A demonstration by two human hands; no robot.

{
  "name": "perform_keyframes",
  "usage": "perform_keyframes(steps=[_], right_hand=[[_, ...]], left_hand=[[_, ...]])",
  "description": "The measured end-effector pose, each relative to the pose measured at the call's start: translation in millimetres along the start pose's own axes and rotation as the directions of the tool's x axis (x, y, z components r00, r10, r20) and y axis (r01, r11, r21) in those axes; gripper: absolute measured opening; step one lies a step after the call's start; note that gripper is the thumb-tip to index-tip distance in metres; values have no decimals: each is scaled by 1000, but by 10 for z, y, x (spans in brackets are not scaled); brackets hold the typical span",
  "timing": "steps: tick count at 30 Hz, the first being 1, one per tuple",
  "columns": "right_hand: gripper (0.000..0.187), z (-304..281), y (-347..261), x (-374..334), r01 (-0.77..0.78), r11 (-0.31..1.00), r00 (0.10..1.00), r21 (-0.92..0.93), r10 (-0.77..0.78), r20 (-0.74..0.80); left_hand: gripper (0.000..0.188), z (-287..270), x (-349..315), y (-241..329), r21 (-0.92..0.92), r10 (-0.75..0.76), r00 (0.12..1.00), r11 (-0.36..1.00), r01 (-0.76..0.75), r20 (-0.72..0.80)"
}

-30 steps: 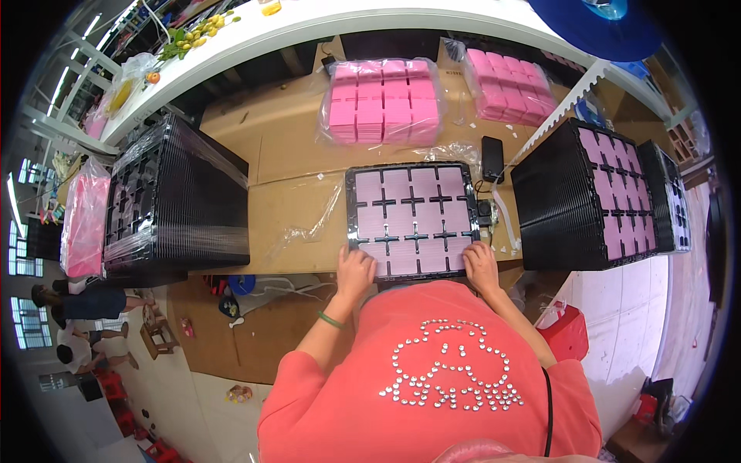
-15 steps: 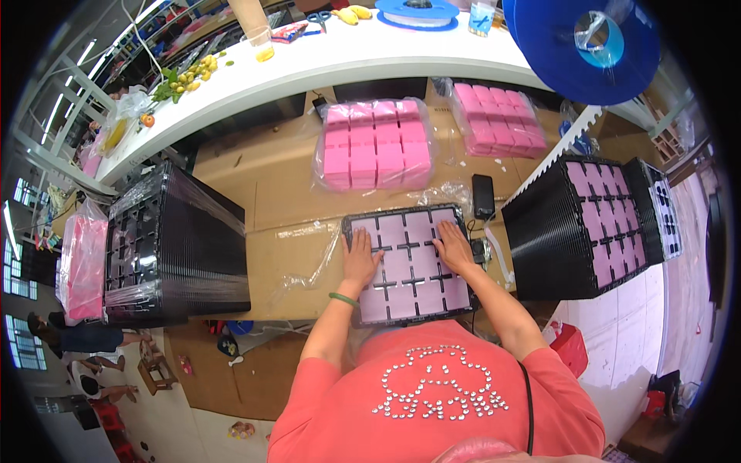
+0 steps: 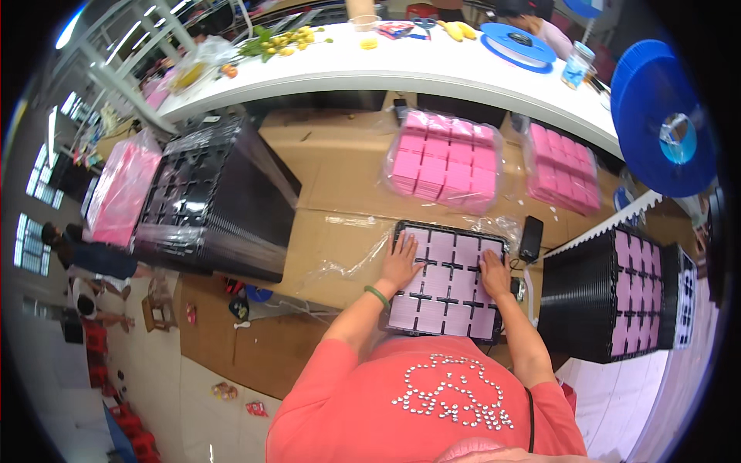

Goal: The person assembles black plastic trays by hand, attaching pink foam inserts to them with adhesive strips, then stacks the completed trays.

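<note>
In front of me lies a black tray divided into a grid of compartments, with flat lilac pads filling them. My left hand rests flat on the tray's left side, fingers stretched out over the pads; a green bangle circles that wrist. On the right side my right hand lies palm down over the pads with its fingers extended. Neither hand grips anything.
Left stands a tall plastic-wrapped stack of black trays; right, another stack topped with lilac pads. Bagged pink blocks and a second pink bag lie beyond. A black phone-like device sits beside the tray. Behind runs a white shelf.
The whole view has shifted, so the bench and my hands appear further right and lower. Both hands stay on the tray; the right hand's fingers have shifted slightly.
</note>
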State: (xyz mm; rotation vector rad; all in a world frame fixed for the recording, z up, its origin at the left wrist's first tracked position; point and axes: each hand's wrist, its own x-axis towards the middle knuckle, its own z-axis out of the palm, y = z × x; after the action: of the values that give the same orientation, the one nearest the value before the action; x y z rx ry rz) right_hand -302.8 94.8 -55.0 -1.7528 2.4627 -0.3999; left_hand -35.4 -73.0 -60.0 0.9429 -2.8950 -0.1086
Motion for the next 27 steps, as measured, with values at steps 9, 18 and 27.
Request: perform_keyframes(steps=[9, 18, 27], right_hand=[[34, -377, 14, -521, -68, 983, 968, 170, 106, -227], [37, -180, -178, -1822, 311, 940, 949, 137, -315, 7], [31, -181, -233, -1839, 283, 936, 956, 208, -292, 14]], left_hand=[[76, -302, -680, -78, -118, -25, 998, 993, 18, -63], [61, -225, -1870, 230, -91, 237, 969, 969, -231, 70], [41, -138, -1678, 260, -136, 253, 964, 955, -262, -85]])
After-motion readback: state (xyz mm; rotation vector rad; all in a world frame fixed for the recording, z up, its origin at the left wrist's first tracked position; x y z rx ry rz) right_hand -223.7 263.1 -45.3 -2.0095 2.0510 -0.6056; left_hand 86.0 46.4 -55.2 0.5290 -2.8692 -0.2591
